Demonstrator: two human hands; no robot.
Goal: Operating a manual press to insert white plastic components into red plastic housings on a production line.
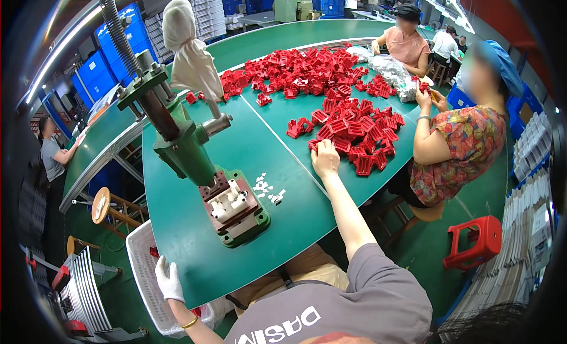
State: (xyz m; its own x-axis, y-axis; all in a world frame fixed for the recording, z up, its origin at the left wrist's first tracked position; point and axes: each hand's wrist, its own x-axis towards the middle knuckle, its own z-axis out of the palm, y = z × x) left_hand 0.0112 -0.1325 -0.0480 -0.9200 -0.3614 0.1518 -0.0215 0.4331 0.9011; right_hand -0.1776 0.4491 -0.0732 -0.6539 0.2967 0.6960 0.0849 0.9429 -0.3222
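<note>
My right hand (325,159) reaches over the green table and pinches a red plastic part (313,144) at the near edge of a heap of red plastic parts (357,128). My left hand (169,281), in a white glove, is at the table's left edge above a white basket (140,249). Its fingers are stretched out and hold nothing that shows. Between my hands stands a green hand press (192,146), its lever wrapped in pale cloth (192,54). A white fixture (229,203) sits on the press base. Small white pieces (269,189) lie beside it.
A larger pile of red parts (301,69) covers the table's far side, near clear plastic bags (390,69). At the right, a co-worker in a flowered shirt (463,146) handles a red part. A red stool (472,242) and a wooden stool (106,208) stand on the floor.
</note>
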